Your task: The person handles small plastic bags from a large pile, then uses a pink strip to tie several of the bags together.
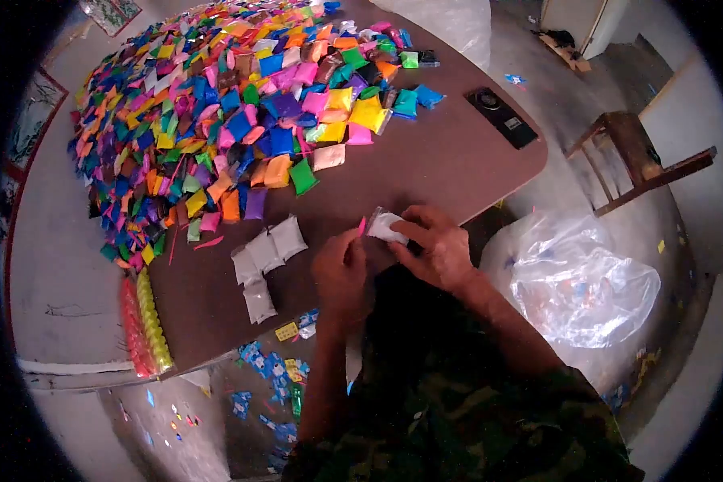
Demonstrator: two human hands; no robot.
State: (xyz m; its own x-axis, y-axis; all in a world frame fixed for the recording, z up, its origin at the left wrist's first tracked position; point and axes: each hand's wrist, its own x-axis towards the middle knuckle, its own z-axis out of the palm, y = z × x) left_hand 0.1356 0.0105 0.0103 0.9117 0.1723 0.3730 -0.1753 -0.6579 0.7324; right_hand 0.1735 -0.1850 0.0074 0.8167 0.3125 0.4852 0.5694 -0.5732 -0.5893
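My right hand (438, 245) holds a small clear packet with white contents (386, 227) between thumb and fingers, near the table's front edge. Close on its left, my left hand (341, 261) has its fingers closed on a thin pink strip (362, 226) beside the packet. Several white packets (265, 251) lie together on the brown table (426, 161), to the left of my left hand. Behind them spreads a large heap of small packets in many colours (241, 112).
A black device (500, 118) lies at the table's right end. Red (136, 329) and yellow-green (153, 321) strips stand at the left edge. A clear plastic bag (582, 281) and a wooden chair (631, 153) are at the right. Blue wrappers (269, 373) litter the floor.
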